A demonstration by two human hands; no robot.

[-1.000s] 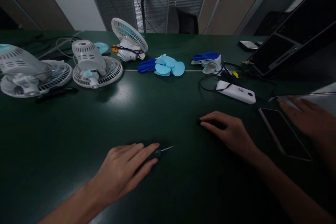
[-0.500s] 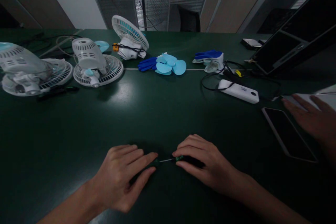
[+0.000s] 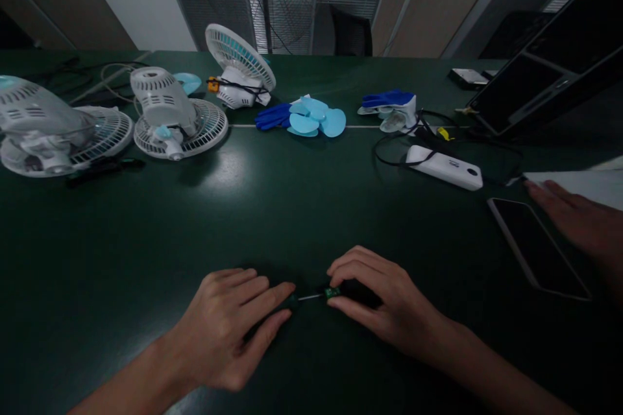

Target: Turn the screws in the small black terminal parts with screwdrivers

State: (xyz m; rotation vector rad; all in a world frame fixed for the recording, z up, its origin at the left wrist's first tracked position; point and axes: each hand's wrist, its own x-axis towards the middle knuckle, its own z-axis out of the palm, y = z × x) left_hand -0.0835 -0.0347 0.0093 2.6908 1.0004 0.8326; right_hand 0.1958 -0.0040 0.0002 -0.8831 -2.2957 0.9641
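Note:
Near the front of the dark green table, my left hand (image 3: pixel 243 321) is closed around the dark green handle of a screwdriver (image 3: pixel 309 297). Its thin metal shaft points right. At the shaft's far end is a small green-and-black piece (image 3: pixel 332 292), pinched between the thumb and fingers of my right hand (image 3: pixel 374 292). Both hands rest low over the tabletop. My fingers cover most of the handle, and the piece's exact kind is too dark to make out.
White fans (image 3: pixel 165 110) lie at the left and back. Light-blue fan blades (image 3: pixel 317 118) and blue-and-white gloves (image 3: pixel 389 110) lie along the far side. On the right are a white power bank-like box (image 3: pixel 444 167), a phone (image 3: pixel 538 246) and another person's hand (image 3: pixel 579 217) on paper.
My right fingers have shifted slightly on the small green piece, showing more of it. My left hand stays nearly still. The other person's hand has moved a little.

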